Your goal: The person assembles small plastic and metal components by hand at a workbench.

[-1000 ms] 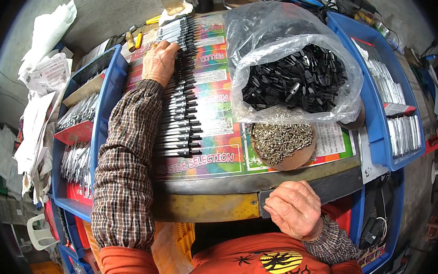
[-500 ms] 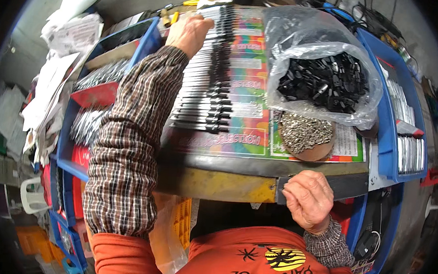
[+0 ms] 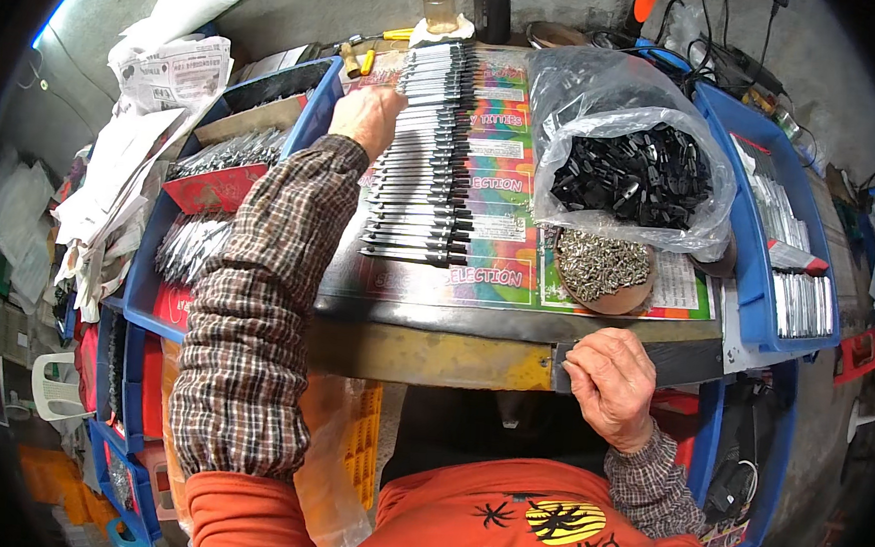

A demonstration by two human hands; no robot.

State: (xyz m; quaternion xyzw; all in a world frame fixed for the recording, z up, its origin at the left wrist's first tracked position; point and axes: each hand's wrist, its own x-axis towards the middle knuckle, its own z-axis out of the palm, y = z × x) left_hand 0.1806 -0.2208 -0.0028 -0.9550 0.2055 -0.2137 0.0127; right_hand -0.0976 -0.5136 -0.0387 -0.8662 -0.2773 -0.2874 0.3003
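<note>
A long row of pens [image 3: 418, 177] lies side by side on the printed, colourful table sheet; they have silver-white barrels and black ends to the right. My left hand [image 3: 369, 119] is at the left ends of the farther pens, fingers curled closed; what they grip, if anything, is hidden. My right hand [image 3: 613, 387] hangs at the table's front edge with fingertips pressed together; anything between them is too small to make out. Beyond it sits a round dish [image 3: 616, 302] heaped with small metal parts [image 3: 599, 261]. An open clear plastic bag [image 3: 718, 185] holds many black clip-like pieces [image 3: 634, 175].
Blue bins flank the table: the left bin [image 3: 141, 280] holds silver pen-like pieces [image 3: 194, 249], and the right bin [image 3: 757, 283] holds stacked silver ones [image 3: 802, 304]. Papers [image 3: 112, 183] hang at the left. A small jar [image 3: 439, 11] and cables [image 3: 712, 50] are at the back.
My left hand has come nearer along the row of pens, its fingers still curled. My right hand has stayed at the table edge. The head view has tilted slightly.
</note>
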